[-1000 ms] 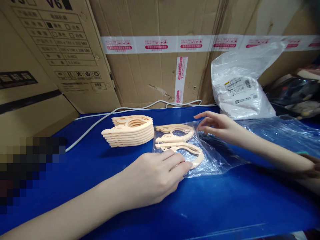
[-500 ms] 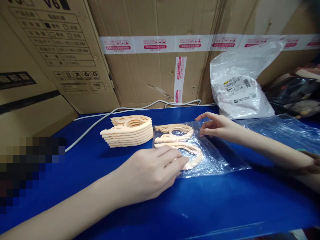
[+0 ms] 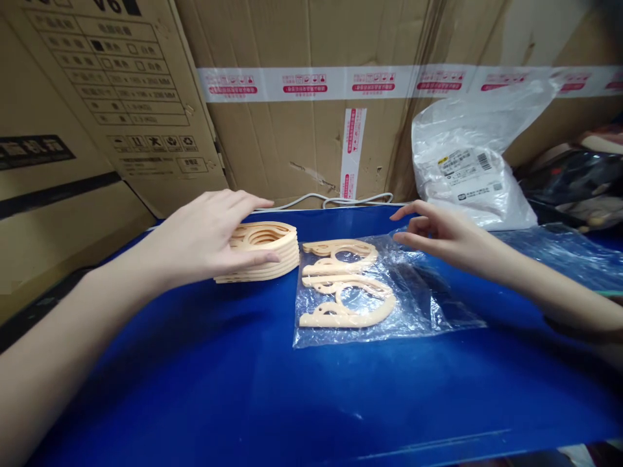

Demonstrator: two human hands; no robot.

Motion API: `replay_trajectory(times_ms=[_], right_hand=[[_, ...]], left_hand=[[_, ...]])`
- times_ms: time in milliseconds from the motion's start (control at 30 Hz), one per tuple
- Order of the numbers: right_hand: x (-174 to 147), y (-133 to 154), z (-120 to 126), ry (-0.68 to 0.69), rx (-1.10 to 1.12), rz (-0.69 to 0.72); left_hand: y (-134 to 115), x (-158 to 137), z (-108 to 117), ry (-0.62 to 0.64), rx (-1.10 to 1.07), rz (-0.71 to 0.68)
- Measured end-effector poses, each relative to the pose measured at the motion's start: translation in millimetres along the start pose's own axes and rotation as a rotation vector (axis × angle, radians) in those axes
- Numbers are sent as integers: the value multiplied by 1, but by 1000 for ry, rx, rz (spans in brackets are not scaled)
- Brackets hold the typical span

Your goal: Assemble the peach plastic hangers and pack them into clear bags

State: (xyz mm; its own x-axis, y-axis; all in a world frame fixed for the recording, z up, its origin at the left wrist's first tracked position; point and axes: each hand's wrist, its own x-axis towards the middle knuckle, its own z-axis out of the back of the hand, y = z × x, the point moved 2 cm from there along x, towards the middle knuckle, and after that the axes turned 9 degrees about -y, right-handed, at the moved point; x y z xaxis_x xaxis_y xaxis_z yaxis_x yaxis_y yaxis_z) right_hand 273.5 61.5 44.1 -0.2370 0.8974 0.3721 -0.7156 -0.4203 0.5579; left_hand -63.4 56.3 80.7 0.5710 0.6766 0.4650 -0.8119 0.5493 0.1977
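Note:
My left hand [image 3: 209, 237] is over the left end of a stack of beige folding hangers [image 3: 275, 253], its thumb in front and its fingers behind, spread apart. It hides part of the stack, and I cannot tell whether it touches. Right of the stack lies a clear plastic bag [image 3: 418, 311], flat on the blue table, with two beige folding hangers [image 3: 363, 318] lying in it one behind the other. My right hand [image 3: 433, 230] hovers by the bag's far right part, fingers loosely bent and apart, holding nothing.
Cardboard boxes [image 3: 272, 143] wall off the back and left of the blue table [image 3: 341, 402]. A white cable [image 3: 335, 201] runs along the back. A white plastic parcel bag [image 3: 467, 175] stands at the back right, with more clear plastic film [image 3: 564, 253] in front of it.
My left hand has left the bagged hangers and moved left and back to the stack, its fingers opening. My right hand has shifted only slightly.

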Motion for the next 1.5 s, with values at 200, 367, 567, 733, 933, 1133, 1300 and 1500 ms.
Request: replay_trajectory(times_ms=[200, 367, 567, 733, 933, 1133, 1300, 1500], right_hand=[[-34, 52, -15, 180, -214, 584], [-51, 66, -34, 344, -253, 693], [-48, 57, -41, 390, -243, 621], [-47, 53, -44, 362, -248, 638], [-43, 47, -47, 303, -267, 658], [-37, 46, -46, 281, -242, 664], [-37, 47, -48, 302, -248, 683], [-38, 47, -52, 336, -297, 676]], left_hand=[[12, 1, -13, 81, 73, -32], [15, 2, -18, 121, 80, -34], [16, 2, -18, 124, 87, -38], [15, 2, -19, 93, 98, -46], [7, 1, -13, 4, 118, -34], [-8, 0, 3, -96, 174, -30], [-9, -1, 5, -192, 171, -32], [-8, -2, 7, -224, 169, -14]])
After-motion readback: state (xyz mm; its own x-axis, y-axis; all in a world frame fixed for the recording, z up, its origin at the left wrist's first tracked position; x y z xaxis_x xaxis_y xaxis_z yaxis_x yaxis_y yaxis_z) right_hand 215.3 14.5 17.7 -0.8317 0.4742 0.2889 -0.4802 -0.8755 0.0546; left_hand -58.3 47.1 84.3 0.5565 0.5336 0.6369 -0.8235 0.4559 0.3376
